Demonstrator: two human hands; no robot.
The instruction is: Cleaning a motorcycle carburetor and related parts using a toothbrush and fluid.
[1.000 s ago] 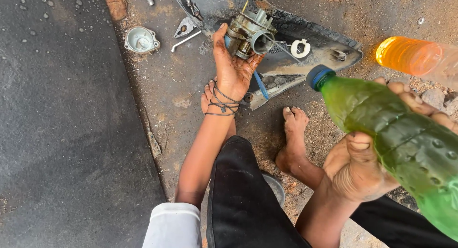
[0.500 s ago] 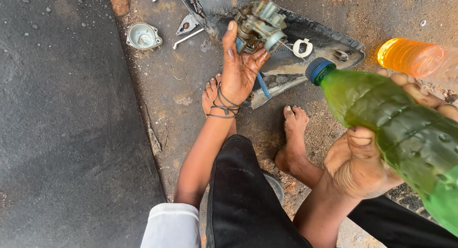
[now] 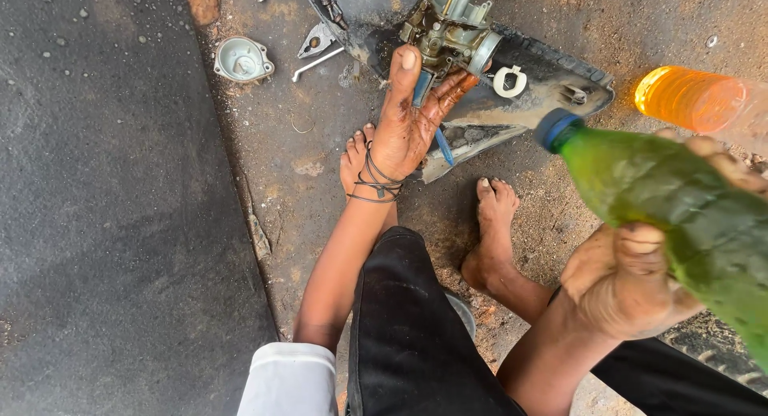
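Left hand (image 3: pixel 404 132) grips a carburetor (image 3: pixel 450 30); right hand (image 3: pixel 632 284) holds a green bottle (image 3: pixel 680 216).

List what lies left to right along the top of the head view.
Round grey metal cover → bent silver metal rod → brass-grey carburetor held in the left hand → white plastic clip → orange plastic bottle.

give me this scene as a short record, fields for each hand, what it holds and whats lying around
left hand: left hand stretched forward, gripping a metal carburetor from below, a cord bracelet on the wrist
right hand: right hand wrapped around a green bottle, tilted with its blue cap toward the carburetor
under the carburetor: dark plastic panel lying on the dirt ground
loose parts: round metal bowl on the ground to the left, white clip on the panel
other bottle: orange bottle lying at right
feet: bare, on the dirt
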